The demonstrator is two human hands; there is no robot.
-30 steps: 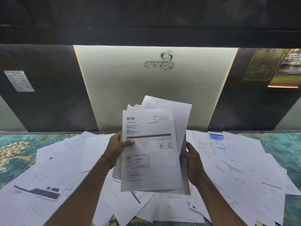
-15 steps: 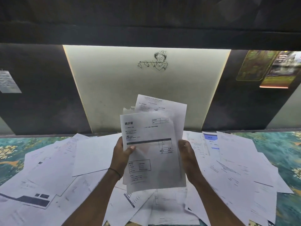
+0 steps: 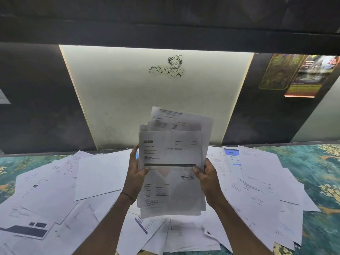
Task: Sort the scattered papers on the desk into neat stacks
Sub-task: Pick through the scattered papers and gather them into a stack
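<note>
- Nearest, loose sheets point(image 3: 165, 234) overlap at all angles on the desk point(image 3: 323, 181). Its teal patterned surface shows only at the sides. No neat stack is in sight, so the sorting looks barely begun.
- Above them the left hand point(image 3: 137, 173) and right hand point(image 3: 206, 176) each grip a side edge of a bundle point(image 3: 171, 153) of papers, thumbs pressed on the front sheet. Holding it upright from both sides probably serves to square it, since the rear sheets fan out askew at the top.
- Farthest, a lit wall panel point(image 3: 128, 100) carries a line drawing point(image 3: 169, 67), with posters point(image 3: 298, 74) to its right.
- Hidden: the fingers behind the bundle, its sheet count, and whatever lies under it. The print is too blurred to read, and both forearms are cut off at the near edge.
</note>
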